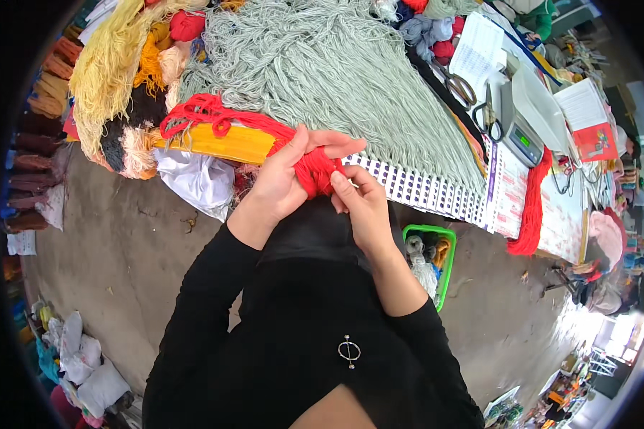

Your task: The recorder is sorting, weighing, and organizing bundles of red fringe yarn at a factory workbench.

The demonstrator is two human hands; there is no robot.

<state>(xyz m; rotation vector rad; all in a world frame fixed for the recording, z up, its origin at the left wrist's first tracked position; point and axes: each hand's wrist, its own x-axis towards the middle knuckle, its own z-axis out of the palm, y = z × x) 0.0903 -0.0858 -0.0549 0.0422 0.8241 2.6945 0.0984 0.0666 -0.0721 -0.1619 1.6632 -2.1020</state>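
A bundle of red yarn (315, 173) is between my hands at the near edge of the table. My left hand (277, 179) holds it against the palm, with the thumb raised and the fingers stretched to the right. The thumb and fingers of my right hand (365, 207) pinch the bundle's right side. From the bundle, loose red strands run left over an orange-yellow strip (222, 141). Behind my hands spreads a large mass of pale grey-green yarn (322, 79).
Cream yarn (107, 64) hangs off the table's left end. On the right are scissors (488, 118), a digital scale (524, 136), papers (477, 46) and a red skein (531, 207) over the edge. A green basket (447, 268) with yarn stands on the floor below.
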